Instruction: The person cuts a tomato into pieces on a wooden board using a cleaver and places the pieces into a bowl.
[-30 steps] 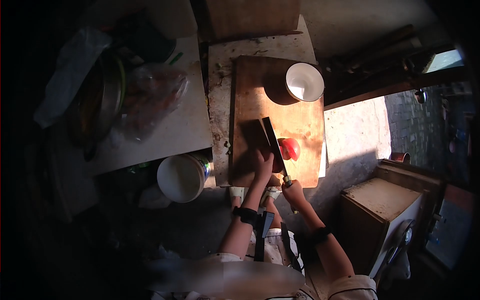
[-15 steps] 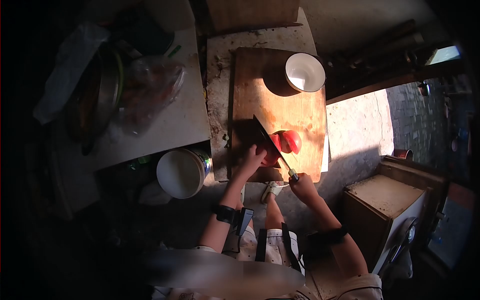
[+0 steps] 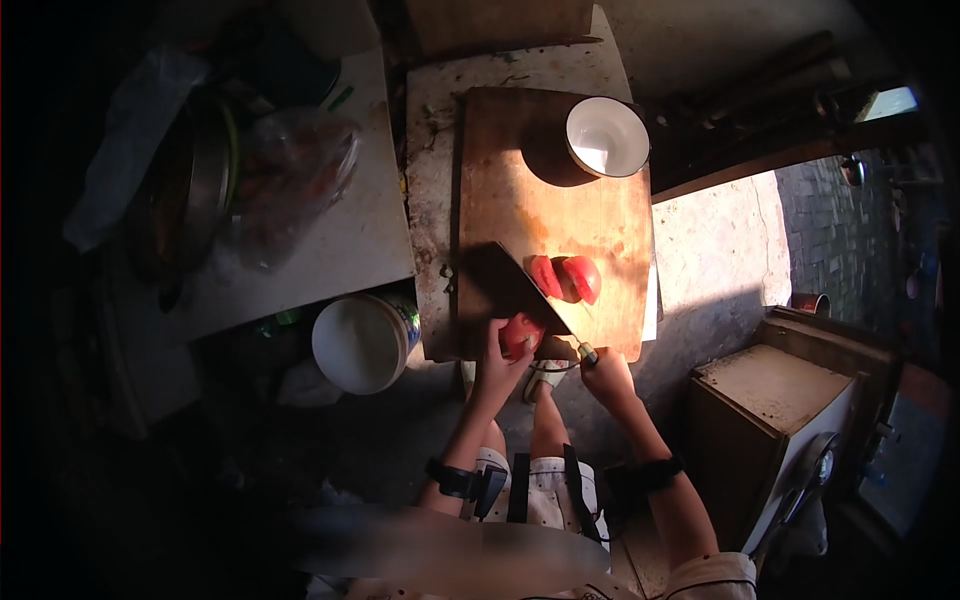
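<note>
My right hand (image 3: 605, 374) is closed round the handle of a knife (image 3: 532, 287), whose broad blade slants up and left over the wooden board (image 3: 590, 225). Fingers of my left hand (image 3: 498, 362) grip a red tomato piece (image 3: 521, 336) near the board's front edge, just left of the blade. Beyond the blade, a tomato slice (image 3: 545, 276) and a larger cut tomato piece (image 3: 582, 280) lie side by side on the board. At the board's far right corner stands a white bowl (image 3: 607, 137).
On the left table (image 3: 350, 215) are a plastic bag with contents too dim to tell (image 3: 300, 165) and a round pan (image 3: 212, 165). A white bucket (image 3: 358, 345) stands below it. At right is a wooden cabinet (image 3: 770, 385).
My left hand has drawn the tomato piece toward me, off the blade. One slice now lies apart beyond the knife, beside the larger piece.
</note>
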{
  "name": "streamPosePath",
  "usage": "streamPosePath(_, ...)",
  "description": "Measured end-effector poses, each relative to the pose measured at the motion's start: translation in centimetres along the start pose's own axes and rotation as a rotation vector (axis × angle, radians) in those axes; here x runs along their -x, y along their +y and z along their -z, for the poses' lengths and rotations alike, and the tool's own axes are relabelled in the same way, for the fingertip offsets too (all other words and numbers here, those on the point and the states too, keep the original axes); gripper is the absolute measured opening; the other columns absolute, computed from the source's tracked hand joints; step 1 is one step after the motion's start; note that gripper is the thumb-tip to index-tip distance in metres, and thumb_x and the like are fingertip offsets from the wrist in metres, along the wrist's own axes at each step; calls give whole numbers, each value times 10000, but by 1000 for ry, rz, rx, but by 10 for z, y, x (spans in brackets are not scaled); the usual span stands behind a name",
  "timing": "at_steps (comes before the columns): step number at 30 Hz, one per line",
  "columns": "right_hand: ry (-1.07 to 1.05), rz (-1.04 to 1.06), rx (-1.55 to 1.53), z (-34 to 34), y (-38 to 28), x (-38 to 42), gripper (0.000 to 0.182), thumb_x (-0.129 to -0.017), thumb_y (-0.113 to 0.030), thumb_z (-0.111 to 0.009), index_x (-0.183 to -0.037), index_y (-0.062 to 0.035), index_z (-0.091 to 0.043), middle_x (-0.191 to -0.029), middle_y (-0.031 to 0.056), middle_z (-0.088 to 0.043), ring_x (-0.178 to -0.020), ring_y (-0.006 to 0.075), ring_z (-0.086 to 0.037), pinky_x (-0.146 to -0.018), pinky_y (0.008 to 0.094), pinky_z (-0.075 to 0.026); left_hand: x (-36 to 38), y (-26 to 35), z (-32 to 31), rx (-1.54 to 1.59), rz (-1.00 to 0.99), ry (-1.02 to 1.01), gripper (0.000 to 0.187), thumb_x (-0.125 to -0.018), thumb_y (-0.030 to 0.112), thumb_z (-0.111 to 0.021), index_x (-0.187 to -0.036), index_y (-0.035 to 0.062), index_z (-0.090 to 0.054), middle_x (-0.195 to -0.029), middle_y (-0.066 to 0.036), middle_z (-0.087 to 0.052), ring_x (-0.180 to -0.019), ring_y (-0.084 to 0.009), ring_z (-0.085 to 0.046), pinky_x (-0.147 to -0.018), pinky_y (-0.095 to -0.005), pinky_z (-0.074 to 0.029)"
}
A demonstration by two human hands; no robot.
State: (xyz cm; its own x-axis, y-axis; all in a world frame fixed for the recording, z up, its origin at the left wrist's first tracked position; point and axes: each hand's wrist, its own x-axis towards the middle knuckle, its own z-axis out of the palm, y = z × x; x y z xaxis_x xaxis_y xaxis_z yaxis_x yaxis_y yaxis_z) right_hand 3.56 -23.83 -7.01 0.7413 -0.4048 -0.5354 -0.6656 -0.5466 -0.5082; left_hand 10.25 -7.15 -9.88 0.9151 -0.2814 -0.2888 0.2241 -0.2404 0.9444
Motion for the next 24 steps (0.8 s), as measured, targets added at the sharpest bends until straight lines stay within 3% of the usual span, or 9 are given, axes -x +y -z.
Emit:
streamPosePath(1,1,-25,20,5,-3,0,222,-720,-175,-529,-643,32,-548,-575,243,-510,-596,394,-537,-525,433,-419,-2,2,5,-16,-53,15,377,-733,90,-615,-1033,39,-392,-958,-103,-481,-841,-145,-523,-604,-244,-499)
streamPosePath(6,-19,-60,3,21,-5,1,234,-715,-211,-540,-678,17,-575,-618,235,-539,-629,385,-550,-578,426,-444,-27,-15,4,136,41,36,338,-755,101,-604,-1019,33,-404,-945,-86,-481,-847,-136,-506,-647,-258,-502)
streamPosePath(8,28,3,-35,21,8,-1,249,-735,-192,-549,-637,34,-515,-535,216,-496,-537,364,-532,-495,382,-406,-33,-16,-5,73,40,91,331,-758,102,-601,-1016,30,-406,-954,-95,-474,-841,-138,-503,-644,-259,-501)
streamPosePath(10,34,11,-50,27,4,1,244,-736,-178,-557,-629,31,-491,-494,193,-461,-464,311,-509,-475,363,-395,-37,-8,-12,88,39,103,342,-762,99,-595,-1032,27,-399,-983,-107,-473,-881,-148,-499,-664,-269,-505)
streamPosePath(12,16,76,-158,36,-5,8,253,-740,-180,-572,-626,24,-475,-450,126,-441,-399,199,-459,-430,328,-371,-37,1,-19,236,25,76,329,-779,82,-571,-1055,60,-392,-1015,-66,-462,-990,-140,-440,-675,-246,-472)
streamPosePath(13,12,74,-157,39,-12,12,253,-740,-180,-572,-626,24,-475,-450,126,-441,-399,199,-459,-430,328,-371,-36,5,-20,242,19,54,374,-776,85,-575,-1092,53,-377,-1041,-80,-459,-1014,-151,-431,-734,-266,-456)
streamPosePath(15,-104,-89,-237,42,-23,17,234,-746,-187,-552,-657,25,-511,-509,184,-467,-472,326,-468,-482,372,-367,-36,9,-20,166,1,29,355,-774,85,-579,-1073,33,-397,-1033,-91,-486,-980,-154,-468,-801,-277,-415)
streamPosePath(20,-135,-88,-312,36,-34,15,257,-754,-210,-559,-653,21,-512,-504,177,-465,-459,299,-471,-479,364,-372,-39,9,-22,166,9,28,336,-778,98,-582,-1068,33,-425,-969,-80,-536,-893,-150,-525,-780,-271,-417)
streamPosePath(24,-137,-85,-295,26,-31,11,256,-751,-209,-563,-648,21,-516,-503,179,-470,-472,307,-488,-480,357,-379,-42,0,-22,18,-11,20,348,-765,84,-586,-1062,22,-416,-929,-145,-539,-901,-230,-543,-766,-318,-431)
